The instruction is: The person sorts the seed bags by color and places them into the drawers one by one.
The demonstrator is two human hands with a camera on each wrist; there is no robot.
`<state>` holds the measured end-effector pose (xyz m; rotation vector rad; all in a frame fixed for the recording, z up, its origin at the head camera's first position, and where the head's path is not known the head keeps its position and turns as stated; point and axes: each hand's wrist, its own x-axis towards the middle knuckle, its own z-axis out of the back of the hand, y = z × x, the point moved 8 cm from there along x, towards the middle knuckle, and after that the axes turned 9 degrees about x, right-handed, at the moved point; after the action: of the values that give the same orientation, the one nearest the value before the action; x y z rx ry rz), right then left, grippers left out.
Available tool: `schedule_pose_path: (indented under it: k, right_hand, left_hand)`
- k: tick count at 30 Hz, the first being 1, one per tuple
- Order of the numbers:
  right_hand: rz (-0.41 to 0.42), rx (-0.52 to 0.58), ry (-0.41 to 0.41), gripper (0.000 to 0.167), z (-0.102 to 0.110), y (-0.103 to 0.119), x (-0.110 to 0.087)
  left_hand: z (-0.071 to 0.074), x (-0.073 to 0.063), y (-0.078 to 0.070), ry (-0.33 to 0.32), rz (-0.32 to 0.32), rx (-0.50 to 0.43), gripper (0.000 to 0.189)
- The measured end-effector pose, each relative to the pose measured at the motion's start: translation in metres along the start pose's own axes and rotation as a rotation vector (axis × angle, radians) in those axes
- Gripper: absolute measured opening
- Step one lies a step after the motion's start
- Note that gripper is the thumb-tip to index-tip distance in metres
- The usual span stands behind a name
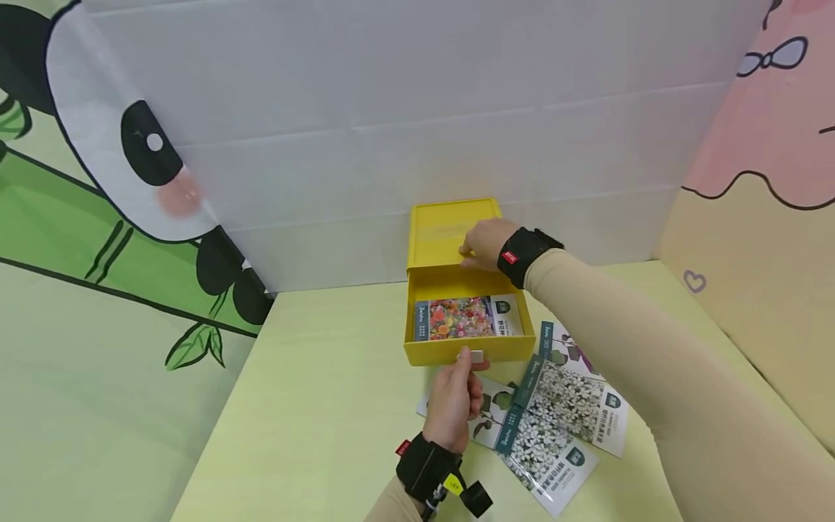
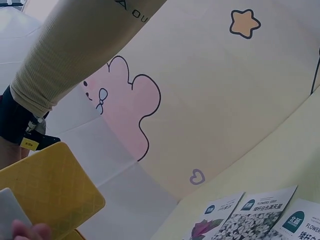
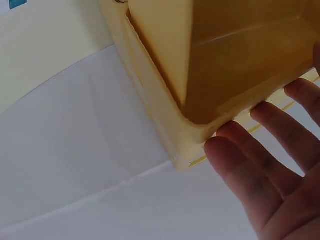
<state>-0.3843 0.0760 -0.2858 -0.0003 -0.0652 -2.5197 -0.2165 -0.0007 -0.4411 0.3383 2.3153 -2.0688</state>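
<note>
A yellow plastic box [image 1: 470,354] sits on the table against the back wall, its lid [image 1: 443,232] raised. Inside the box lies a flower seed packet [image 1: 459,317] with a colourful blossom picture. My right hand [image 1: 488,243] is at the lid's right side; in the right wrist view its fingertips [image 3: 272,117] touch the yellow rim, with the thumb only partly in view. My left hand [image 1: 450,406] is at the box front, thumb raised and other fingers curled, holding it at a light grey latch [image 1: 478,356]. The left wrist view shows only blurred fingertips [image 2: 32,231] beside that latch.
Several overlapping seed packets [image 1: 554,428] with white-flower and leaf pictures lie on the pale yellow-green table [image 1: 313,406], right of my left hand. A white back wall [image 1: 326,181] and printed side walls enclose the table.
</note>
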Motion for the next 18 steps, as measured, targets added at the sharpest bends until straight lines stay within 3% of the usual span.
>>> schedule_pose_path:
  k: [12,18]
  right_hand:
    - [0.003,-0.005,0.011,0.038,0.004,-0.002,-0.003]
    - [-0.001,0.016,0.001,0.038,0.005,-0.010,-0.001]
  left_hand:
    - [-0.008,0.014,-0.005,-0.002,-0.023,-0.009,0.057]
    - [-0.005,0.025,-0.010,-0.028,-0.043,0.003,0.058]
